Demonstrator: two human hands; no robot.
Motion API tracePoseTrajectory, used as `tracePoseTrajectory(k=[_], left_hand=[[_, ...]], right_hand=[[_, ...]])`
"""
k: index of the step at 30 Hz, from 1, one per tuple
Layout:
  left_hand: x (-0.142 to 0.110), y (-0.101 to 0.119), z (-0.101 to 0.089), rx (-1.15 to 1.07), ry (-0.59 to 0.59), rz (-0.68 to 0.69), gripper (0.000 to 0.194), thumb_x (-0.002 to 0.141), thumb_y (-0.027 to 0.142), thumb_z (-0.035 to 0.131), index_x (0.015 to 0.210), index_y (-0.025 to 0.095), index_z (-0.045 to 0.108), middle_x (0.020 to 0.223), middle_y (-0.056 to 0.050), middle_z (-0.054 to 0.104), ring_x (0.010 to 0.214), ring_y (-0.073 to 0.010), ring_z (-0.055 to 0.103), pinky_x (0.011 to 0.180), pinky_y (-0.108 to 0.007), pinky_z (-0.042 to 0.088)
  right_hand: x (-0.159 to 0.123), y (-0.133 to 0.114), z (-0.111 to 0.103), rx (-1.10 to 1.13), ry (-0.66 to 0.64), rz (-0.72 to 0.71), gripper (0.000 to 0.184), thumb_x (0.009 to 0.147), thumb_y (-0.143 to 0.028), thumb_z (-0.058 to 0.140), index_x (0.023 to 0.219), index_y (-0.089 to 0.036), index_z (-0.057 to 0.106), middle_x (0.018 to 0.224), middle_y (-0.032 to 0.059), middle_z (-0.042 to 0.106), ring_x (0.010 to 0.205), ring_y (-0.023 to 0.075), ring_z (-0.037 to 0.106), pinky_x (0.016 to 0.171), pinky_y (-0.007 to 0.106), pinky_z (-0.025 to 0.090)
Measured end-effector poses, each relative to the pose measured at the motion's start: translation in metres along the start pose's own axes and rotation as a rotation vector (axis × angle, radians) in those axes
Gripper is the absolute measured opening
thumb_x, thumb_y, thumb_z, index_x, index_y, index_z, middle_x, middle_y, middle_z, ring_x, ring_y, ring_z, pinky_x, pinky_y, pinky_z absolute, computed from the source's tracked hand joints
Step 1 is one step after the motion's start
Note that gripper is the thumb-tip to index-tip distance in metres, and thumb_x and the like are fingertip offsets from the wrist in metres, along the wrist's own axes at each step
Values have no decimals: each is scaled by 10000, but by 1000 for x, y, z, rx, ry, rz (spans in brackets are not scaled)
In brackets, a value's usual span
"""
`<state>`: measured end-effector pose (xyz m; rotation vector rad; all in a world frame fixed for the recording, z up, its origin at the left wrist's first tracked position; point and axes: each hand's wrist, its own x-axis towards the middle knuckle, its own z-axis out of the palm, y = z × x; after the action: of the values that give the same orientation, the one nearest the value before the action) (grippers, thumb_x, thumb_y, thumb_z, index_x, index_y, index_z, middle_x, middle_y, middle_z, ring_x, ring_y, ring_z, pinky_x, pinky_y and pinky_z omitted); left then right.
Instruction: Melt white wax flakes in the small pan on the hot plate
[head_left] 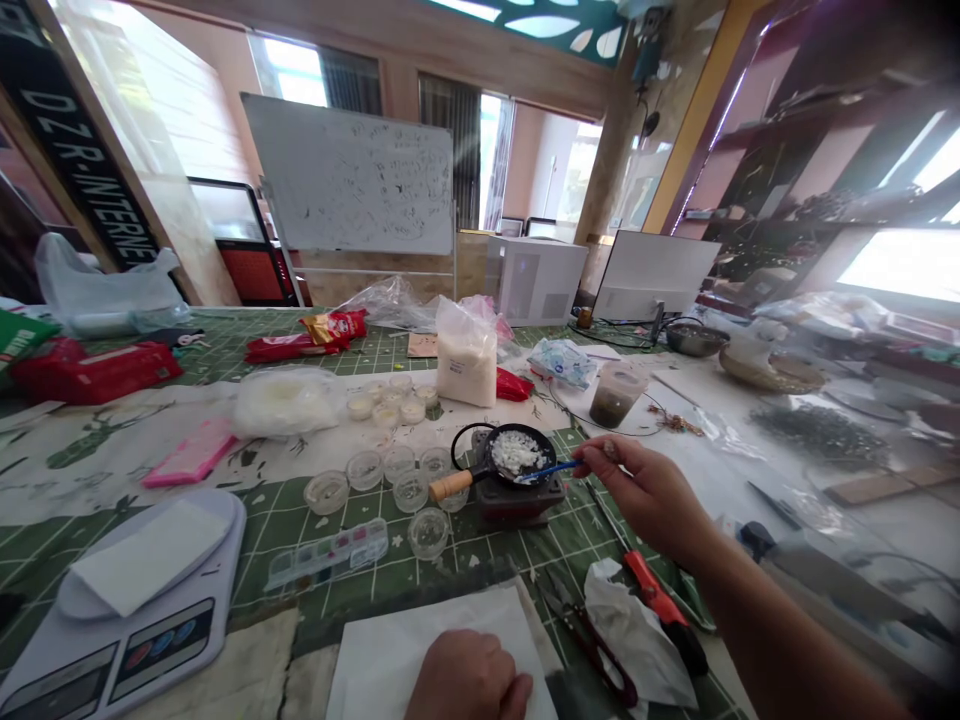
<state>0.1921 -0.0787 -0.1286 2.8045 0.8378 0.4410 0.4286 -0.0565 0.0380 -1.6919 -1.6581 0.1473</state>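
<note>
My right hand (pixel 626 480) pinches a thin blue stick (pixel 551 468), its far end in a small black frying pan (pixel 489 462). White flakes or chunks (pixel 517 452) fill much of the pan, whose wooden handle points left toward me. Underneath is a small dark hot plate (pixel 517 508). My left hand (pixel 471 676) is closed in a loose fist on a sheet of white paper (pixel 367 650), with nothing visible in it. Left of the pan stand several small clear round cups (pixel 428 534). A clear bag of white granules (pixel 466 368) stands upright behind it.
A white kitchen scale (pixel 225 550) lies at left, beside a clear pill box (pixel 330 553). At right are dark-handled scissors (pixel 592 640), a red-black screwdriver (pixel 660 600) and crumpled tissue (pixel 622 610). Farther back stand a plastic cup of dark contents (pixel 616 395) and a monitor (pixel 649 275).
</note>
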Motion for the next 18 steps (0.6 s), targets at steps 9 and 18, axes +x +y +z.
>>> tracePoseTrajectory(k=[9,18], left_hand=[[-3,-3,9,42,54,10,209,763,201,583,558,190,546,533,-11,594,491,-153,537,485,-301,189],[-2,-2,6,71,31,16,209,774,202,582,567,186,553,544,-22,601,500,-164,554,483,-301,200]], right_hand=[[3,10,-5,-3,35,64,323,900,-454,463,836,-213,668,769,38,742,765,218,666,721,328,463],[-1,30,26,260,141,166,339,873,-486,522,931,-197,690,794,61,754,780,230,683,743,345,494]])
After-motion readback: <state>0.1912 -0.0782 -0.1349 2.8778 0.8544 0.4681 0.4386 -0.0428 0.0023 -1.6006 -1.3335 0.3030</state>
